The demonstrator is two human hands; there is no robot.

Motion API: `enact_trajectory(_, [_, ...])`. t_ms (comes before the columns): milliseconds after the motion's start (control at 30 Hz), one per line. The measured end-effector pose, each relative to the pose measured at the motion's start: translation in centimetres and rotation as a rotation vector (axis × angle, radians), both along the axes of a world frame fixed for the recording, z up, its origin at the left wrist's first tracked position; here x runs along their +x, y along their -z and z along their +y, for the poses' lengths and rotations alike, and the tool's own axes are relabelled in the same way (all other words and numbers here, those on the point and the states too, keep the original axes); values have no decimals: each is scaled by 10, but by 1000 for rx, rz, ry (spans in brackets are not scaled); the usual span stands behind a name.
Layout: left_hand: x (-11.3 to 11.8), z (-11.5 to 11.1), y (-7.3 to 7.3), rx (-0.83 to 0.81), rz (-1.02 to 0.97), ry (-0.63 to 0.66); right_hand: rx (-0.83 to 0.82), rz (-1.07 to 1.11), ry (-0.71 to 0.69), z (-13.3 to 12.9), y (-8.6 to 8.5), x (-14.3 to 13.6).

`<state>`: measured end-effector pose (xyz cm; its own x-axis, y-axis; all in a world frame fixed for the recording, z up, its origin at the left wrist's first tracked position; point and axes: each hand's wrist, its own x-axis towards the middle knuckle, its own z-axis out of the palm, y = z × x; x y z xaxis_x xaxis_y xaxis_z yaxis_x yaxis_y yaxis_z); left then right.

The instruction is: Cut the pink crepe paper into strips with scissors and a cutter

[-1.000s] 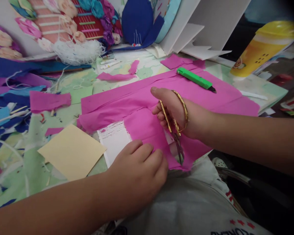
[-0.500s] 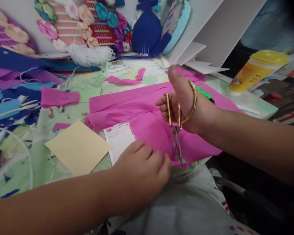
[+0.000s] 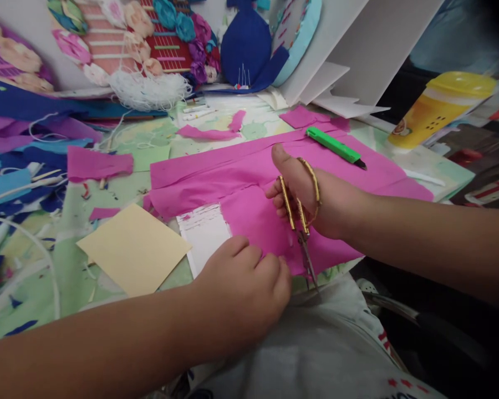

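Gold-handled scissors [image 3: 300, 235] are in my right hand [image 3: 301, 188], their loops around its fingers and thumb base. The blades point down and stand a little apart at the near edge of a bright pink sheet [image 3: 208, 177], paper or thin cloth. My left hand [image 3: 245, 277] is closed at that same edge, just left of the blades, its fingertips hidden beneath. Beside it, a white card [image 3: 202, 233] lies partly under the pink sheet. A square of pale yellow paper [image 3: 133, 249] rests to the left.
A green utility knife [image 3: 335, 147] lies on the pink sheet beyond my right wrist. A yellow lidded cup [image 3: 441, 113] stands at the right. Blue and purple scraps [image 3: 8, 138] crowd the left. Tangled white string [image 3: 147, 88] and a dark blue piece with pins [image 3: 246, 50] are at the back.
My right hand and the scissors have moved down toward me, uncovering more of the green utility knife. The blades now reach past the sheet's near edge. My left hand has hardly moved.
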<state>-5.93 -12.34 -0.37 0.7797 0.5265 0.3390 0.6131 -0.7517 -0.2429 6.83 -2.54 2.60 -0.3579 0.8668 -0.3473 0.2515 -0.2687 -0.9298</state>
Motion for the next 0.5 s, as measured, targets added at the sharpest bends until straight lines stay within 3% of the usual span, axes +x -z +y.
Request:
enact_trajectory(233, [1,-2,0,-12,2,8,-10,-96,-17,-4,-4,-6])
enact_trajectory(500, [0,0,1,23,-20,14,99,-24,6,-1,6,0])
